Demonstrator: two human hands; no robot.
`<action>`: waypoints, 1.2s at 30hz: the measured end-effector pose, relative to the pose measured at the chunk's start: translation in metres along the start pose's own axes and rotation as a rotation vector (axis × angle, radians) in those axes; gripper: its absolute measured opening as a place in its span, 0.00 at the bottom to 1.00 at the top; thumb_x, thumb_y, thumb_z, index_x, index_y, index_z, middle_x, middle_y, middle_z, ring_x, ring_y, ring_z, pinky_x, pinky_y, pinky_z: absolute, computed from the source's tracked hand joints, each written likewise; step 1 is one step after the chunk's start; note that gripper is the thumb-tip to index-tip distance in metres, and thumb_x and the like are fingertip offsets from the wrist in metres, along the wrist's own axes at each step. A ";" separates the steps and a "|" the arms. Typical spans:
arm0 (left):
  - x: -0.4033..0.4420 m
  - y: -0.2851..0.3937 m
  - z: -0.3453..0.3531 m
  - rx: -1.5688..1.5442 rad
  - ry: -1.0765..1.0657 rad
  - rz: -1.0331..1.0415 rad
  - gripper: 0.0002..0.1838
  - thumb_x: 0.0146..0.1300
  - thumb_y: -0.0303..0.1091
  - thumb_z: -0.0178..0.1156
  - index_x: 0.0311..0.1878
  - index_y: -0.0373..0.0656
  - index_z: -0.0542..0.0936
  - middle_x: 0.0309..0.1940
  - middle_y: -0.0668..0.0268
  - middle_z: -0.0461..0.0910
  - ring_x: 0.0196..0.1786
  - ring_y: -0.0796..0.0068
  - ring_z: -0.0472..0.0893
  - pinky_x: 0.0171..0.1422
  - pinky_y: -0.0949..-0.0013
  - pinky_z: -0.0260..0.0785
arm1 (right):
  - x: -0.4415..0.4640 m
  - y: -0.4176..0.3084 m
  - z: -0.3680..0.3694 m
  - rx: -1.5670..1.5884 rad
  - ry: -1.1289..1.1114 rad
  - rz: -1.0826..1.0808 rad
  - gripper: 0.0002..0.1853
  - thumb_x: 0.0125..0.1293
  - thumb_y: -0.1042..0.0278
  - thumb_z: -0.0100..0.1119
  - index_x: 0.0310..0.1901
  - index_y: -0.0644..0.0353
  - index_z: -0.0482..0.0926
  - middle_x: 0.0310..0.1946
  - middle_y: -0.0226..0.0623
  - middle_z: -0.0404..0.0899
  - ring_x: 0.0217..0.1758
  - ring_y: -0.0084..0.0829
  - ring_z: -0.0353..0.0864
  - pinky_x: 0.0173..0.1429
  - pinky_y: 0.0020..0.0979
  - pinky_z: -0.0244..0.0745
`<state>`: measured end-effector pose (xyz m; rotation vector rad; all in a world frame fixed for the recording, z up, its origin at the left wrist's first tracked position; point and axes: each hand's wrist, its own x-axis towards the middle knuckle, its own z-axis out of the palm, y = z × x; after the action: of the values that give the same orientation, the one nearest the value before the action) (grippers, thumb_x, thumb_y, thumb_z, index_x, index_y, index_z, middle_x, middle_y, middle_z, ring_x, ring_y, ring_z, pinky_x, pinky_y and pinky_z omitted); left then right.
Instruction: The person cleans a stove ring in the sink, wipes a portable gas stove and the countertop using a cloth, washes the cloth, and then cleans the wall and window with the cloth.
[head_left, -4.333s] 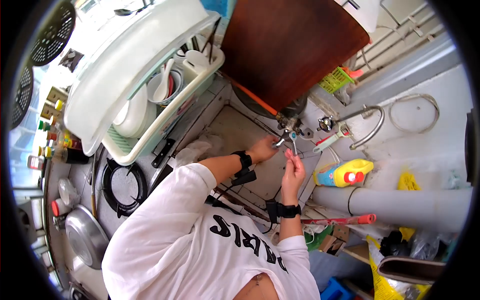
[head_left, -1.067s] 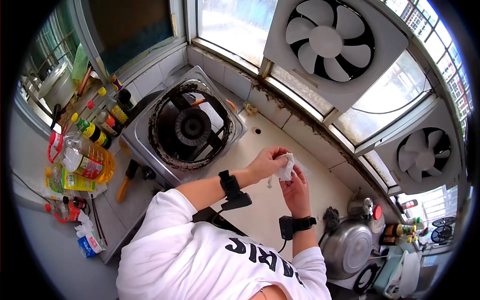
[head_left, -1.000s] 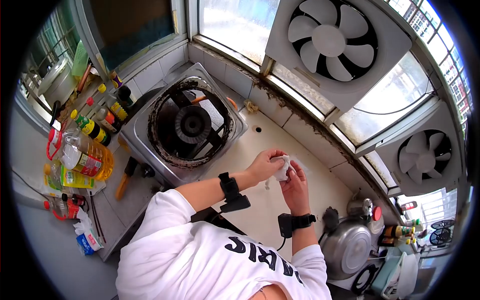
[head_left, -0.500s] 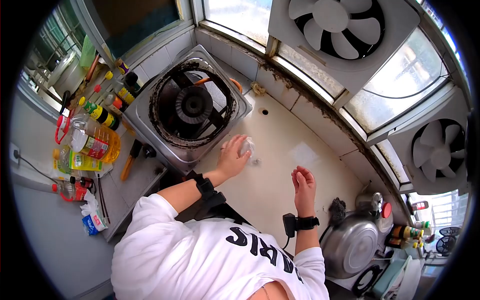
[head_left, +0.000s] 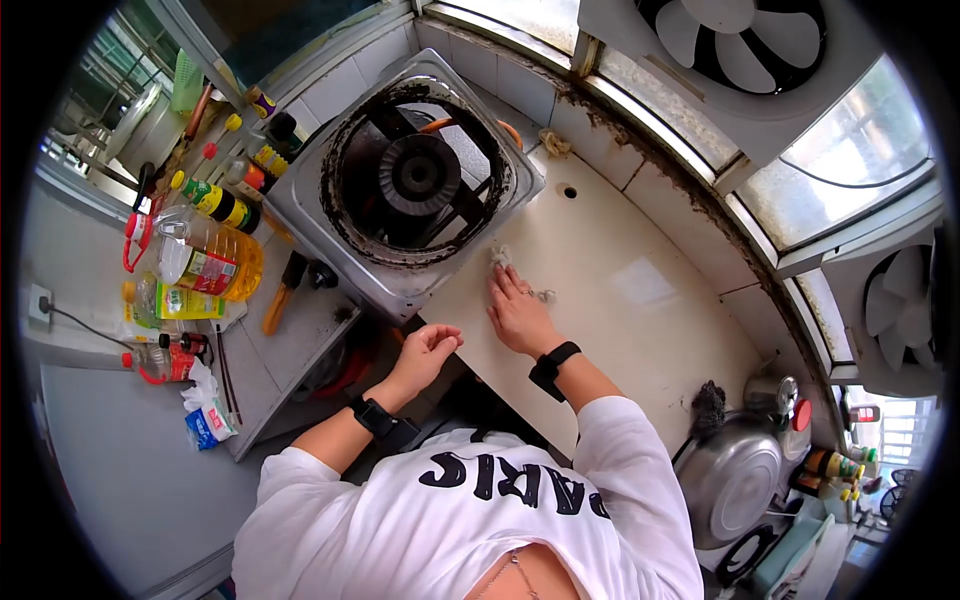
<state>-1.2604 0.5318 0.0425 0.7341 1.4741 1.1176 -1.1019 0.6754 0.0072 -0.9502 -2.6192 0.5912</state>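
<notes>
My right hand (head_left: 523, 318) reaches over the pale countertop (head_left: 620, 350), its fingers pressed down on a crumpled white tissue (head_left: 499, 257) beside the gas stove's corner. A small greyish wad (head_left: 546, 296) lies against the side of this hand. At the counter's front edge, just below the stove, hovers my left hand (head_left: 425, 358). Its fingers are curled in against the thumb, and nothing shows between them. The gas stove (head_left: 420, 285) has a steel top, a blackened pan ring and a dark burner.
Left of the stove stand an oil jug (head_left: 215, 260), several sauce bottles and a wooden-handled brush (head_left: 283, 295). On the right are a steel basin (head_left: 735, 485), a dark scrubber (head_left: 709, 405) and a steel pot. A drain hole (head_left: 570, 192) and exhaust fan (head_left: 745, 40) are at the back.
My left hand has let go of the tissue and drawn back toward the counter edge. My right hand has moved left onto the tissue. The whole view has shifted.
</notes>
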 end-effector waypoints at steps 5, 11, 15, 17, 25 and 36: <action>-0.006 -0.009 -0.025 -0.037 0.111 -0.113 0.10 0.66 0.28 0.54 0.47 0.34 0.76 0.39 0.64 0.80 0.41 0.79 0.77 0.50 0.75 0.70 | 0.030 -0.002 0.004 -0.109 -0.175 -0.087 0.28 0.66 0.60 0.46 0.65 0.64 0.60 0.71 0.42 0.52 0.75 0.41 0.46 0.74 0.46 0.47; 0.002 -0.018 -0.043 -0.055 0.042 -0.102 0.10 0.66 0.29 0.53 0.47 0.34 0.77 0.39 0.65 0.80 0.41 0.80 0.77 0.49 0.76 0.69 | 0.056 0.079 -0.027 -0.301 -0.068 0.332 0.31 0.69 0.54 0.40 0.69 0.59 0.53 0.73 0.37 0.46 0.77 0.37 0.42 0.73 0.51 0.44; -0.003 -0.018 -0.047 -0.077 0.033 -0.117 0.10 0.66 0.29 0.53 0.47 0.35 0.77 0.39 0.66 0.81 0.41 0.80 0.77 0.48 0.76 0.69 | 0.003 0.152 -0.047 -0.265 0.078 0.502 0.29 0.67 0.59 0.44 0.67 0.60 0.57 0.72 0.39 0.50 0.75 0.41 0.45 0.71 0.51 0.50; -0.004 -0.017 -0.049 -0.046 0.051 -0.130 0.10 0.66 0.29 0.53 0.46 0.36 0.77 0.38 0.67 0.81 0.41 0.81 0.77 0.46 0.77 0.68 | -0.021 0.146 -0.050 -0.193 0.112 0.509 0.28 0.66 0.62 0.46 0.66 0.64 0.59 0.71 0.45 0.51 0.74 0.48 0.47 0.71 0.49 0.52; 0.018 0.031 0.019 0.031 -0.289 -0.011 0.09 0.66 0.29 0.53 0.46 0.37 0.77 0.38 0.66 0.81 0.42 0.79 0.78 0.46 0.77 0.68 | -0.070 0.014 -0.031 -0.155 -0.072 0.332 0.27 0.65 0.65 0.43 0.65 0.66 0.61 0.71 0.43 0.53 0.75 0.41 0.48 0.71 0.50 0.52; -0.027 0.044 0.187 0.191 -0.823 0.100 0.08 0.67 0.30 0.52 0.44 0.39 0.77 0.36 0.67 0.80 0.40 0.79 0.78 0.46 0.75 0.68 | -0.310 -0.034 -0.071 -0.067 0.323 0.717 0.23 0.62 0.66 0.53 0.59 0.61 0.69 0.64 0.44 0.65 0.67 0.44 0.62 0.67 0.43 0.61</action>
<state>-1.0793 0.5702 0.1003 1.2296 0.8426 0.6128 -0.8626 0.4668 0.0447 -1.8483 -1.9842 0.4454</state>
